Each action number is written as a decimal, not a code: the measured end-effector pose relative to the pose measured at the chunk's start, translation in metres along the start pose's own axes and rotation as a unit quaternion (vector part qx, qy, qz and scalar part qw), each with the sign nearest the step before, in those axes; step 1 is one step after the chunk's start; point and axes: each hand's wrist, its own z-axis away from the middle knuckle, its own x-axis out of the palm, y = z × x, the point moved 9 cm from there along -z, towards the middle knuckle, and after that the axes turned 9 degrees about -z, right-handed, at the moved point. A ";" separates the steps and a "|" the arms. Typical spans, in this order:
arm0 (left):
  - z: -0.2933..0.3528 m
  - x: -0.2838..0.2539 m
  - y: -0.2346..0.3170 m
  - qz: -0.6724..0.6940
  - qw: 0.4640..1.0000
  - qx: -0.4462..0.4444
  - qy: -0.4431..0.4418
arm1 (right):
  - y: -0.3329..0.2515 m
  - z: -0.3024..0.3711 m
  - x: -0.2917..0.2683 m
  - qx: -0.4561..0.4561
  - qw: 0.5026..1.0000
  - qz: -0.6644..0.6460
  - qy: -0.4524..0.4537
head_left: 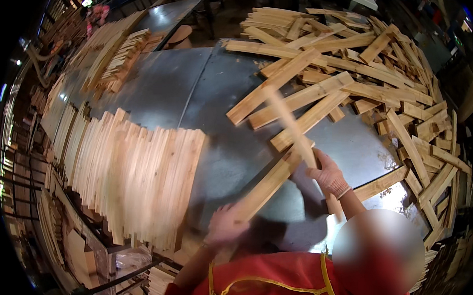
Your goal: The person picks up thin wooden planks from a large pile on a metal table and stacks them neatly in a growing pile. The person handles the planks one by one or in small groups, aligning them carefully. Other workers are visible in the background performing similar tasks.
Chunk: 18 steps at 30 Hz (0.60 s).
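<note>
My left hand [225,224], blurred by motion, is closed on the near end of a wooden plank [269,187] that slants up and right over the metal table [229,167]. In a light knitted glove, my right hand [329,176] grips a second, narrow-looking wooden strip [286,115], which stands tilted on edge and is blurred too. This strip passes beside the far end of the left plank; whether they touch I cannot tell. Several loose boards [304,99] lie just beyond my right hand.
To the left, a row of pale planks [156,175] stands side by side, tightly packed. A jumbled heap of boards [374,77] covers the right and far right of the table. More stacked strips [123,59] lie at the far left. A round wooden stool [179,36] shows behind.
</note>
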 end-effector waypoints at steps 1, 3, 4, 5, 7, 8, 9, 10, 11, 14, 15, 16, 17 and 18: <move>0.026 0.005 -0.024 0.106 0.993 -0.044 -0.029 | 0.008 0.004 0.017 0.026 0.995 -0.100 -0.014; 0.071 0.017 -0.063 0.313 0.940 -0.127 -0.051 | 0.020 0.009 0.061 0.034 0.976 -0.214 0.004; 0.084 0.019 -0.071 0.427 0.896 -0.120 -0.038 | 0.029 0.012 0.089 0.066 0.989 -0.129 -0.009; 0.099 0.025 -0.081 0.533 0.832 -0.146 -0.048 | 0.035 0.015 0.130 0.097 0.990 -0.080 -0.060; 0.124 0.033 -0.097 0.657 0.721 -0.210 -0.074 | 0.028 0.026 0.216 0.086 0.979 0.044 -0.181; 0.128 0.027 -0.105 0.644 0.735 -0.207 -0.045 | 0.018 0.034 0.256 0.061 0.966 0.112 -0.226; 0.129 0.020 -0.112 0.631 0.749 -0.202 -0.018 | 0.004 0.040 0.292 0.042 0.962 0.093 -0.252; 0.129 0.014 -0.119 0.616 0.763 -0.196 0.015 | -0.010 0.045 0.323 0.044 0.962 0.089 -0.252; 0.132 0.014 -0.133 0.418 0.874 -0.247 -0.013 | -0.026 0.049 0.350 0.047 0.964 0.042 -0.259; 0.119 -0.013 -0.146 -0.150 0.961 -0.224 0.062 | -0.078 0.052 0.409 -0.042 0.931 0.031 -0.361; 0.115 -0.013 -0.152 -0.158 0.961 -0.213 0.079 | -0.083 0.051 0.420 -0.032 0.914 0.046 -0.401; 0.111 -0.010 -0.158 -0.188 0.956 -0.207 0.086 | -0.086 0.044 0.418 -0.032 0.902 0.047 -0.428; 0.107 -0.009 -0.166 -0.218 0.951 -0.200 0.094 | -0.087 0.036 0.412 -0.032 0.890 0.047 -0.453; 0.104 -0.008 -0.171 -0.242 0.944 -0.196 0.105 | -0.087 0.018 0.391 -0.079 0.898 0.095 -0.422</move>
